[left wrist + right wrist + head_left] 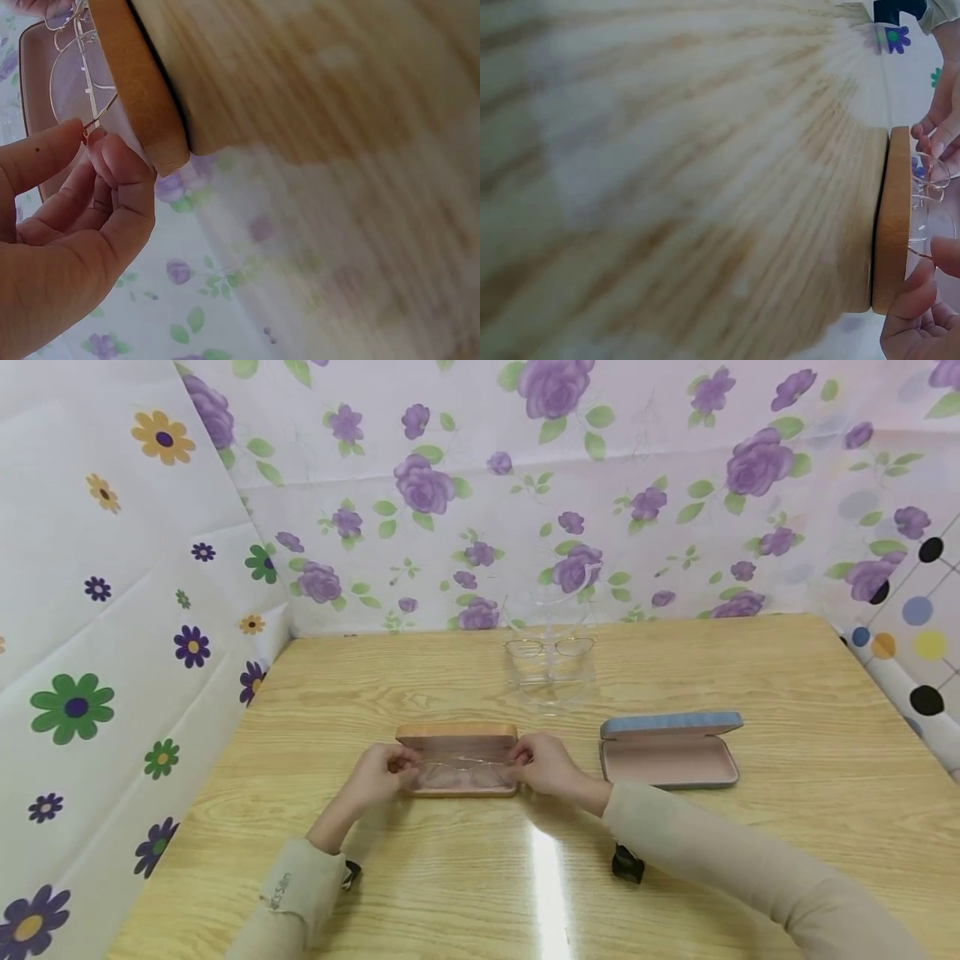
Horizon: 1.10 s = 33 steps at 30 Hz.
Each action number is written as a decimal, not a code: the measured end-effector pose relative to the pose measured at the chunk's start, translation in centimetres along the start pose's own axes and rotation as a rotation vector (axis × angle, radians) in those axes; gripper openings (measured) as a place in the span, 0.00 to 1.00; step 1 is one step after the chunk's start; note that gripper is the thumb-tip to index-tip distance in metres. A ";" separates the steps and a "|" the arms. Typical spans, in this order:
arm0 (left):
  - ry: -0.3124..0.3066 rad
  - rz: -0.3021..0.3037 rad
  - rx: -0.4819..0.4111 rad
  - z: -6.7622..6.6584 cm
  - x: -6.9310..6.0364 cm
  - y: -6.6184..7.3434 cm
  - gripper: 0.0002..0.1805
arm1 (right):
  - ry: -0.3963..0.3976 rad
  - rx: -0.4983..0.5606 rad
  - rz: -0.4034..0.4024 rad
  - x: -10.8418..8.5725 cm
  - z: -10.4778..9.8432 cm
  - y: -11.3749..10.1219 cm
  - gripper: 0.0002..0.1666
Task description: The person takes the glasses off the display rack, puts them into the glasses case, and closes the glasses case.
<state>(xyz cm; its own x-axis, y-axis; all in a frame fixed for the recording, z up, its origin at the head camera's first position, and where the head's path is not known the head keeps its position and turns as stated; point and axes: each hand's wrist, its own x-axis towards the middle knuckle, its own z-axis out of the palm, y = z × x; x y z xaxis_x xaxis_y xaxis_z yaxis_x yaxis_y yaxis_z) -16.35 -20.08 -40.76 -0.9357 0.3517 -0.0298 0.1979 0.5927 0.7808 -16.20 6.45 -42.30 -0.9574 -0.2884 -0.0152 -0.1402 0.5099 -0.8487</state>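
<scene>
An orange glasses case (457, 731) lies open on the table, its lid raised at the back and its lining pinkish. Thin metal-framed eyeglasses (81, 66) with clear lenses are spread across the case opening, held at both ends. My left hand (381, 772) pinches one side of the frame between thumb and forefinger, as the left wrist view shows. On the other side, my right hand (549, 766) pinches the opposite end between thumb and fingers. Whether the glasses touch the lining cannot be told.
To the right, a blue glasses case (670, 724) stands open with a pink lining. Behind the orange case is a clear display stand (550, 700) bearing another pair of metal-framed glasses (574, 648). Flowered cloth (420, 552) hangs along the wooden table's (360, 685) back edge.
</scene>
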 end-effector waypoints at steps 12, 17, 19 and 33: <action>-0.051 -0.073 0.003 -0.4 0.4 0.4 0.10 | -0.060 0.128 0.230 0.9 0.2 0.3 0.07; -0.073 -0.085 -0.030 -0.4 0.4 0.2 0.10 | -0.078 0.147 0.278 1.0 0.3 0.2 0.08; -0.076 -0.084 -0.041 -0.4 0.4 0.1 0.11 | -0.081 0.153 0.275 1.0 0.3 0.3 0.09; -0.081 -0.074 -0.020 -0.4 0.5 0.3 0.13 | -0.135 0.117 0.165 0.9 0.0 1.0 0.18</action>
<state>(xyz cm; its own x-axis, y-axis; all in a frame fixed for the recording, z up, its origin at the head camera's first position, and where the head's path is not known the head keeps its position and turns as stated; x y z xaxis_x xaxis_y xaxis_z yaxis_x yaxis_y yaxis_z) -16.91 -20.04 -40.27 -0.9206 0.3657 -0.1373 0.1230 0.6050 0.7867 -17.22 6.73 -43.15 -0.9212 -0.3190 -0.2228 0.0533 0.4638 -0.8843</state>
